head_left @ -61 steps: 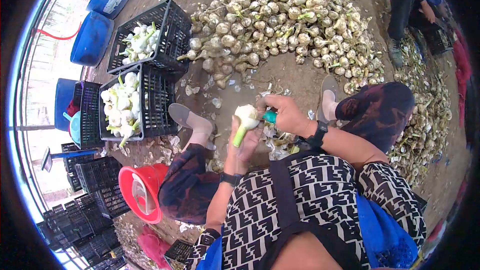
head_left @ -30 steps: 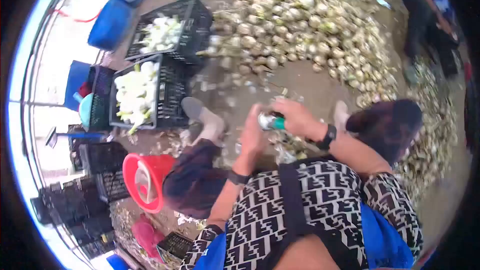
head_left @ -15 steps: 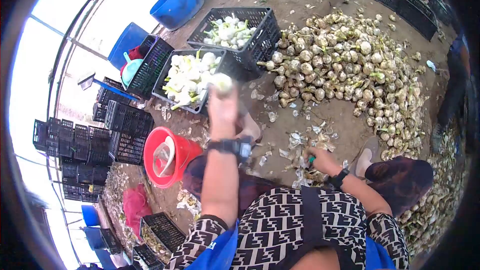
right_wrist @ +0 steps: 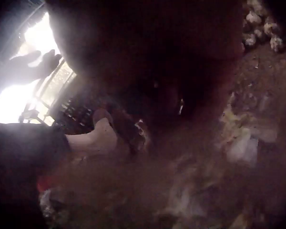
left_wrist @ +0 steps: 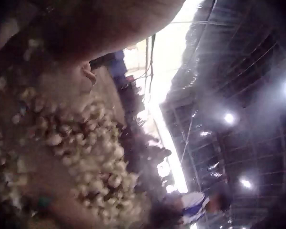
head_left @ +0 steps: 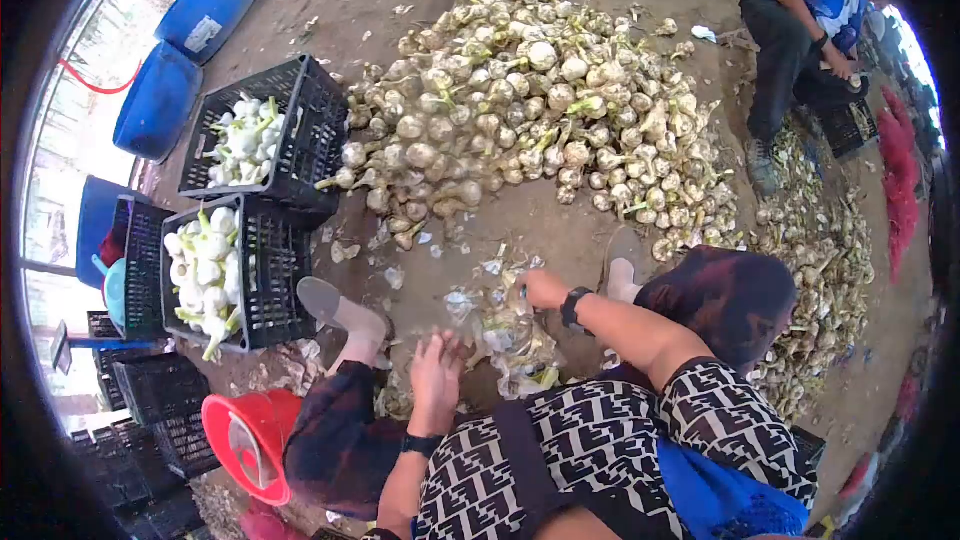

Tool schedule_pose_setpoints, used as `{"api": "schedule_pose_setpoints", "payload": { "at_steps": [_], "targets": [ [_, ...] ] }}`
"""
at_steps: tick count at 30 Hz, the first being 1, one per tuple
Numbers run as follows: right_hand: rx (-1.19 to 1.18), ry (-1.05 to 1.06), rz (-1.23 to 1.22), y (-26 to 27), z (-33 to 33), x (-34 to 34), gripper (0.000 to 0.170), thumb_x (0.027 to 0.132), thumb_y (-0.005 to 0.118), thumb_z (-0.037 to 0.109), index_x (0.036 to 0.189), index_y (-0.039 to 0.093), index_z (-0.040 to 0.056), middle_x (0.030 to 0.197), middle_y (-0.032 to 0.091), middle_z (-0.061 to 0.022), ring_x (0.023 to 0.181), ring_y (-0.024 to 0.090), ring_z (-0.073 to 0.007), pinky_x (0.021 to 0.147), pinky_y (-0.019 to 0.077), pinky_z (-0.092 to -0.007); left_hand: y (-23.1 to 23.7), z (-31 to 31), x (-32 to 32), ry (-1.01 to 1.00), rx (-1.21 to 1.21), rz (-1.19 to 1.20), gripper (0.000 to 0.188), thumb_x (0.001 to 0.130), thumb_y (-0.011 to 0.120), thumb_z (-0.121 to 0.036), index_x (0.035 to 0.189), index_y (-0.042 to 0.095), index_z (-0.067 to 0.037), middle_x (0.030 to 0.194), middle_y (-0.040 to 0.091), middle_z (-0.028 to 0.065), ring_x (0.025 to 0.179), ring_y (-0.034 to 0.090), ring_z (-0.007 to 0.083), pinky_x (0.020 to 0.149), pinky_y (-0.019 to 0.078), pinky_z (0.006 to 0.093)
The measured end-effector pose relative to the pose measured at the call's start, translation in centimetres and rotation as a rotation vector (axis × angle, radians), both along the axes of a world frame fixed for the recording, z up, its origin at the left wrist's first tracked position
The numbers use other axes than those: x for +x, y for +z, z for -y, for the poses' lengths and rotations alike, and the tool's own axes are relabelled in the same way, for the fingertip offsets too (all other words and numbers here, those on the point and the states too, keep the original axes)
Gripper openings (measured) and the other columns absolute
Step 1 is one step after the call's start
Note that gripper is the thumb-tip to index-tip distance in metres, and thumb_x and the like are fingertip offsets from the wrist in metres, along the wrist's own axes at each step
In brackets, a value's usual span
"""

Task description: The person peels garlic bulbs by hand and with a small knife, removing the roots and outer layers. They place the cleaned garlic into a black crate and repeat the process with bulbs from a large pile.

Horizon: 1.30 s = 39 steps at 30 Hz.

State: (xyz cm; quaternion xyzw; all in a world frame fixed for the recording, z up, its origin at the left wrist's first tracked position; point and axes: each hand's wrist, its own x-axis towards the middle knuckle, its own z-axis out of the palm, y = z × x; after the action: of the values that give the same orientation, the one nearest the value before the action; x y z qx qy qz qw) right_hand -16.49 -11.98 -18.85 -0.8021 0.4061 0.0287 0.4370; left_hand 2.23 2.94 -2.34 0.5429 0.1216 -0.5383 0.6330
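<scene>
My left hand is in front of my left knee, fingers loosely extended and holding nothing. In the right wrist view the left hand shows as a pale shape against bright light. My right hand, fingers curled, is over the scattered peelings. A bit of green handle shows at the right hand in the left wrist view; the rest of that tool is hidden. Ahead lies a large heap of untrimmed garlic bulbs. Cleaned white garlic bulbs fill the nearer black crate at left.
A farther black crate also holds white garlic. A red bucket stands beside my left leg. Blue tubs line the left wall. Another person sits at the upper right, near more garlic and trimmings.
Earlier my left hand held a garlic bulb while the right worked on it with the green-handled tool. The left hand carried the bulb toward the near crate and is now back without it.
</scene>
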Motion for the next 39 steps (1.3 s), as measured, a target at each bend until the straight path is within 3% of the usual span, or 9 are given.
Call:
{"api": "schedule_pose_setpoints", "payload": {
  "at_steps": [9, 14, 17, 21, 26, 30, 35, 37, 39],
  "targets": [
    [-0.386, -0.832, 0.191, -0.4, 16.3, -0.6, 0.027, 0.078, 0.049, 0.017, 0.096, 0.056, -0.0016, 0.084, 0.058, -0.0281, 0.080, 0.056, -0.0419, 0.066, 0.0437, -0.0468, -2.7, 3.4, 0.2, -0.146, -0.014, -0.124, 0.023, 0.087, 0.050, -0.008, 0.109, 0.044, -0.010, 0.097, 0.055, 0.0051, 0.087, 0.053, 0.0180, 0.076, 0.0458, 0.0329],
    [0.007, -1.252, 0.220, -2.6, 23.9, 2.0, 0.029, 0.081, 0.053, 0.017, 0.098, 0.051, -0.0065, 0.076, 0.059, -0.0166, 0.061, 0.056, -0.0228, 0.047, 0.0416, -0.0373, -3.0, 4.2, 0.1, -0.182, 0.047, -0.093, 0.021, 0.087, 0.050, -0.007, 0.108, 0.046, -0.007, 0.097, 0.055, 0.0069, 0.085, 0.053, 0.0197, 0.076, 0.0455, 0.0331],
    [-0.170, -1.169, 0.134, -10.6, 25.5, 1.2, 0.026, 0.077, 0.051, 0.014, 0.092, 0.051, -0.0071, 0.078, 0.058, -0.0212, 0.064, 0.057, -0.0312, 0.050, 0.0420, -0.0411, -3.3, 4.3, 0.0, -0.180, 0.019, -0.123, 0.023, 0.087, 0.050, -0.008, 0.109, 0.045, -0.008, 0.098, 0.055, 0.0064, 0.085, 0.053, 0.0188, 0.074, 0.0451, 0.0325],
    [-0.325, -0.985, 0.188, 2.3, 19.3, 2.3, 0.029, 0.073, 0.052, 0.016, 0.093, 0.053, -0.0054, 0.085, 0.057, -0.0272, 0.080, 0.052, -0.0427, 0.071, 0.0409, -0.0445, -3.1, 4.4, -0.6, -0.243, 0.013, -0.080, 0.026, 0.088, 0.049, -0.009, 0.113, 0.045, -0.008, 0.099, 0.055, 0.0061, 0.085, 0.052, 0.0170, 0.071, 0.0442, 0.0306],
    [0.063, -0.581, 0.416, 9.7, 9.4, 2.5, 0.040, 0.080, 0.057, 0.010, 0.118, 0.047, 0.0006, 0.085, 0.060, -0.0053, 0.073, 0.053, -0.0115, 0.065, 0.0435, -0.0258, -1.7, 4.6, -1.0, -0.317, -0.042, -0.012, 0.041, 0.087, 0.049, -0.007, 0.125, 0.035, -0.006, 0.113, 0.050, 0.0079, 0.101, 0.051, 0.0199, 0.087, 0.0425, 0.0337],
    [0.538, -0.319, 0.624, 15.8, 2.7, 2.5, 0.035, 0.081, 0.062, 0.014, 0.112, 0.049, 0.0026, 0.093, 0.056, -0.0004, 0.076, 0.052, -0.0074, 0.067, 0.0432, -0.0227, 1.5, 4.6, -1.3, -0.390, -0.257, -0.084, 0.058, 0.086, 0.049, -0.007, 0.135, 0.018, -0.005, 0.119, 0.047, 0.0112, 0.104, 0.051, 0.0183, 0.078, 0.0469, 0.0267],
    [0.408, -0.351, 0.766, 19.7, -2.8, 2.6, 0.032, 0.085, 0.058, 0.023, 0.110, 0.049, 0.0040, 0.089, 0.055, -0.0001, 0.074, 0.050, -0.0049, 0.063, 0.0421, -0.0202, 4.4, 3.0, -2.6, -0.392, -0.396, 0.098, 0.063, 0.076, 0.051, 0.008, 0.131, 0.021, 0.000, 0.122, 0.041, 0.0112, 0.108, 0.047, 0.0180, 0.086, 0.0448, 0.0274],
    [0.626, -0.432, 0.566, 20.5, -4.7, 1.9, 0.035, 0.086, 0.057, 0.026, 0.111, 0.049, 0.0023, 0.088, 0.056, -0.0015, 0.073, 0.051, -0.0059, 0.062, 0.0422, -0.0207, 3.5, 2.5, -2.7, -0.415, -0.460, 0.430, 0.060, 0.072, 0.053, 0.008, 0.125, 0.028, 0.002, 0.121, 0.040, 0.0102, 0.106, 0.048, 0.0176, 0.086, 0.0443, 0.0265],
    [0.312, -0.318, 0.458, 19.4, -5.3, 1.9, 0.035, 0.084, 0.059, 0.024, 0.107, 0.051, -0.0003, 0.087, 0.058, -0.0033, 0.073, 0.052, -0.0087, 0.063, 0.0438, -0.0244, 3.2, 1.8, -2.8, -0.503, -0.358, 0.803, 0.059, 0.068, 0.055, 0.008, 0.121, 0.031, 0.000, 0.118, 0.041, 0.0093, 0.104, 0.048, 0.0166, 0.084, 0.0446, 0.0257]
  ]
}}
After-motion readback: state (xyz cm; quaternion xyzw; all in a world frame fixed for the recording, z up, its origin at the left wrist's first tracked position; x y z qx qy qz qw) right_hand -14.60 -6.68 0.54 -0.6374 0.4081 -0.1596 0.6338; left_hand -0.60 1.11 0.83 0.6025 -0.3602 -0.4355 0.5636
